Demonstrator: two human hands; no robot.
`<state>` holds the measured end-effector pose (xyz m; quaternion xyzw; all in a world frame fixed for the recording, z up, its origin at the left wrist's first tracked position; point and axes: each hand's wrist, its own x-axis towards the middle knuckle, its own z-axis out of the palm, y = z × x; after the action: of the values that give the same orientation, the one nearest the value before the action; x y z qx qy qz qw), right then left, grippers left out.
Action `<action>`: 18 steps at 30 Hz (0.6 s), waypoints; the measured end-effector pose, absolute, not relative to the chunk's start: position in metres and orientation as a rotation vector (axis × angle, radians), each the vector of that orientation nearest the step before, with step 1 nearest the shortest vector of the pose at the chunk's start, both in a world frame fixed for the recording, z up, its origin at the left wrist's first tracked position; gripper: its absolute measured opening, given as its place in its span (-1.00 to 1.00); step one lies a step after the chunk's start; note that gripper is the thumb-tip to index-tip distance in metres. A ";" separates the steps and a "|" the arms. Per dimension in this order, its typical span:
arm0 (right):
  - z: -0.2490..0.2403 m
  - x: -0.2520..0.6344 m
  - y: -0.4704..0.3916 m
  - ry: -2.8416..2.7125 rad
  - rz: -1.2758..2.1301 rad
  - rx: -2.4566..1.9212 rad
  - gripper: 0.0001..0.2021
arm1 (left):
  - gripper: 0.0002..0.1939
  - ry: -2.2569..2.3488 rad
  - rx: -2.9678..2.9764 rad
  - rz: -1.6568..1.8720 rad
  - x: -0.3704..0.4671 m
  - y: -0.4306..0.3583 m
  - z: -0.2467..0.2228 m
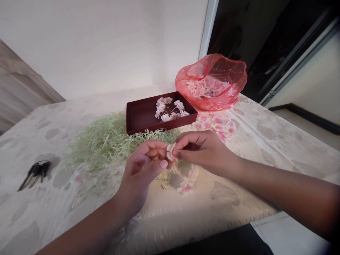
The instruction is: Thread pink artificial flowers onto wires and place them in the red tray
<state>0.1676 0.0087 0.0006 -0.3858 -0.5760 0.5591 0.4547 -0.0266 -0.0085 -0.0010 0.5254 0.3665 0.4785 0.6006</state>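
Note:
Over the near part of the table, both hands meet at a small pink-and-white artificial flower (170, 151). My right hand (203, 150) pinches its petals between thumb and fingers. From the other side my left hand (148, 161) has its fingers curled at the flower, closed on it; what lies behind the fingers is hidden. Just below the hands hangs or lies another pink-and-white flower (186, 187); whether it is joined to the held one I cannot tell. Thin pale strands (165, 180) show beneath the left fingers.
Behind my hands stands a dark red open box (162, 126) with a string of flowers (174, 115) inside. Pale green shredded filler (99, 140) spreads to its left. Loose petals (219, 124) lie at right, below a red plastic bag (239, 76) of petals. Keys (37, 171) lie far left.

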 end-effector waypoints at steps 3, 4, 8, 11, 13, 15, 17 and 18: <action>0.003 0.169 0.011 -1.329 1.545 -0.915 -0.90 | -0.81 0.897 1.222 1.115 -0.026 -0.007 -0.004; 0.002 0.169 0.012 -1.314 1.587 -0.897 -0.89 | -0.86 0.945 1.230 1.099 -0.026 -0.006 -0.005; -0.002 0.169 0.013 -1.283 1.666 -0.853 -0.89 | -0.94 1.025 1.270 1.056 -0.023 -0.005 -0.005; -0.006 0.169 0.013 -1.263 1.645 -0.891 -0.85 | -0.91 1.035 1.277 1.055 -0.022 -0.004 -0.001; -0.007 0.168 0.013 -1.257 1.625 -0.891 -0.87 | -0.91 1.041 1.272 1.054 -0.022 -0.004 0.001; -0.006 0.168 0.013 -1.261 1.628 -0.848 -0.90 | -0.92 1.054 1.261 1.055 -0.021 -0.004 0.002; -0.006 0.168 0.012 -1.267 1.641 -0.800 -0.91 | -0.92 1.080 1.261 1.051 -0.020 -0.004 0.002; -0.006 0.168 0.012 -1.271 1.644 -0.786 -0.90 | -0.91 1.095 1.268 1.051 -0.020 -0.004 0.001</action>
<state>0.1679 0.0117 -0.0056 -0.3169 -0.5125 0.6632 0.4439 -0.0199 -0.0041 0.0013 0.5355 0.4626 0.4440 0.5496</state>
